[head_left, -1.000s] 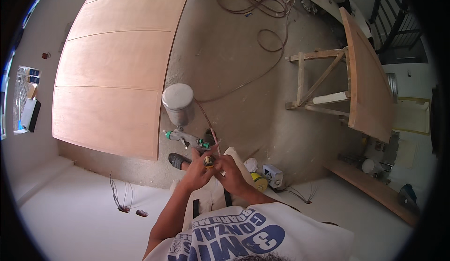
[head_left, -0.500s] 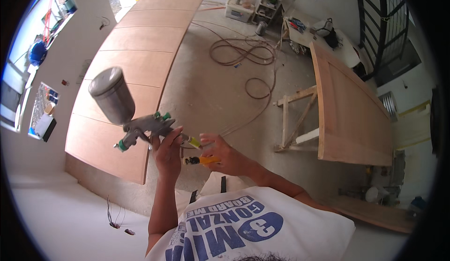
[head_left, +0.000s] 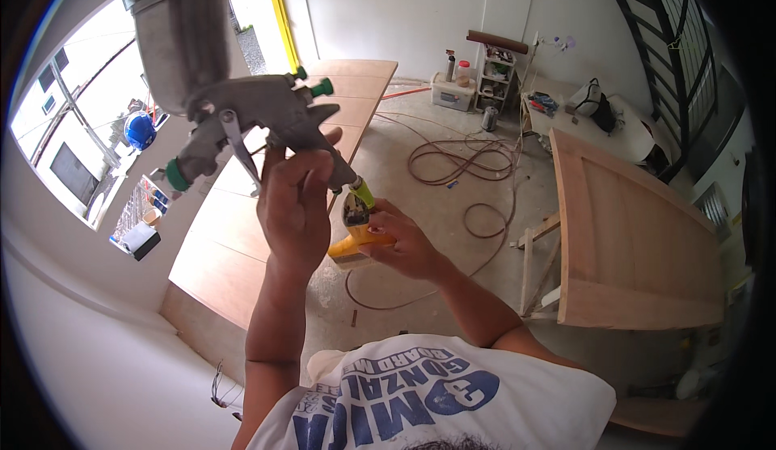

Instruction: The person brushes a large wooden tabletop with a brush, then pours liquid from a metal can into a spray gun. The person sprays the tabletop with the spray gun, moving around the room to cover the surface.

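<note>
My left hand (head_left: 295, 208) grips a metal spray gun (head_left: 267, 107) by its handle and holds it raised at upper left, its large cup (head_left: 182, 38) upright on top. My right hand (head_left: 404, 240) is closed on a yellow-handled paintbrush (head_left: 347, 248), just below the lime-green fitting (head_left: 361, 194) at the gun handle's bottom end; whether the two touch is unclear. Behind my hands a long grooved wooden panel (head_left: 210, 264) lies at the left.
A wooden door (head_left: 638, 252) rests on a timber trestle (head_left: 527, 272) at right. Coiled hose (head_left: 461, 159) lies on the floor. At the back stand a cluttered table (head_left: 537, 107), shelves (head_left: 493, 78) and plastic tub (head_left: 453, 90). A black stair railing (head_left: 679, 46) rises at right, a window opening (head_left: 81, 135) left.
The spray gun has risen in my left hand toward the upper left, and my right hand with the yellow brush has moved up beneath its handle. The view has tilted up, showing more wall.
</note>
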Motion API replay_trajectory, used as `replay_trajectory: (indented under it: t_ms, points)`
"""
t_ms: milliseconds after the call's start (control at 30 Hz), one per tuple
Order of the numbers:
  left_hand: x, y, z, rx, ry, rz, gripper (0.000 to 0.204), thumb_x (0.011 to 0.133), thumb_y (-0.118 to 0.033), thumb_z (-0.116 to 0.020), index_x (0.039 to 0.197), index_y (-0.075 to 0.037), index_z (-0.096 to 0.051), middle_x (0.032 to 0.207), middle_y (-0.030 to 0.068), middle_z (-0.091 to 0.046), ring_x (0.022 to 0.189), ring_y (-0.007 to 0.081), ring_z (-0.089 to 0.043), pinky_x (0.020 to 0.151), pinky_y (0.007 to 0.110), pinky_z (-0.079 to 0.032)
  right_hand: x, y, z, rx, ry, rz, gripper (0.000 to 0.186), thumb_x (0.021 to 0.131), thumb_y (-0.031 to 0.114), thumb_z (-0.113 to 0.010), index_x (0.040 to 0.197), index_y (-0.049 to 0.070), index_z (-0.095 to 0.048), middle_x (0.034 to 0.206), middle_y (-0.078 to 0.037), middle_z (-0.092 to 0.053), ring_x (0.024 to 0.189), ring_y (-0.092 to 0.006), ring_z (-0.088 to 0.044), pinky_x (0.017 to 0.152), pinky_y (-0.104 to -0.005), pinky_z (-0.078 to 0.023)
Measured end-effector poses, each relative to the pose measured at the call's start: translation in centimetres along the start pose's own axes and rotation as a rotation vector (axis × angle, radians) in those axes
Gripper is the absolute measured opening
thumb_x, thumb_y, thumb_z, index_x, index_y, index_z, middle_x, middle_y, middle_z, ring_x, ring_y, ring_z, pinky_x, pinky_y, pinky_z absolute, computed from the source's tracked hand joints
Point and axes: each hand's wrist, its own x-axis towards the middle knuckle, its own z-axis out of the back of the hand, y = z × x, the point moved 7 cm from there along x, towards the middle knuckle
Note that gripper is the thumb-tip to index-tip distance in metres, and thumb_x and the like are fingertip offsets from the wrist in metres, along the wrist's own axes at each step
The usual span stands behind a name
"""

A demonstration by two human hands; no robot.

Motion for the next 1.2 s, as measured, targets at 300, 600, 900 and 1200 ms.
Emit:
replay_trajectory:
  t_ms: [300,600,900,1200]
  points:
    - [1.2,-2.9,-0.7,-0.318,-0.017,-0.292,0.058,0.097,0.011,-0.053,0.136,-0.028,-0.033,0.163,0.0274,-0.013,0.137,0.0585,-0.040,0.102,0.054,-0.058,0.6,1.9,-0.6,0.944,0.020,0.006,0.050,0.092,0.032,-0.076,0.127,0.002,-0.056,0.126,-0.008,-0.050,0.107,-0.0154,-0.052,0.097,-0.0314,-0.045]
    - [-0.6,-2.8,1.3,-0.375,-0.436,-0.165,0.064,0.087,-0.021,-0.079,0.134,-0.014,-0.037,0.152,0.0268,-0.039,0.124,0.0437,-0.060,0.101,0.045,-0.059,1.9,5.0,-3.3,1.245,0.130,0.062,0.043,0.096,0.037,-0.071,0.121,0.004,-0.057,0.126,-0.014,-0.050,0.100,-0.0178,-0.052,0.085,-0.0293,-0.050]
    - [1.1,-1.5,1.9,-0.773,0.444,0.223,0.114,0.079,-0.019,-0.090,0.159,-0.005,-0.011,0.082,0.0046,-0.060,0.056,0.0144,-0.053,0.052,0.029,-0.043,-1.1,1.8,-7.8,1.355,0.408,-0.316,0.058,0.098,0.033,-0.065,0.139,-0.005,-0.050,0.140,-0.020,-0.055,0.117,-0.0263,-0.061,0.103,-0.0381,-0.049]
    - [-19.4,5.5,16.4,-0.152,0.108,1.021,0.044,0.080,-0.004,-0.077,0.119,0.001,-0.057,0.087,0.0065,-0.062,0.063,0.0127,-0.055,0.054,0.028,-0.041,-9.3,-14.6,-1.4,0.989,-0.272,-0.611,0.046,0.087,0.012,-0.067,0.130,0.007,-0.051,0.115,-0.009,-0.058,0.107,-0.0192,-0.060,0.099,-0.0360,-0.049]
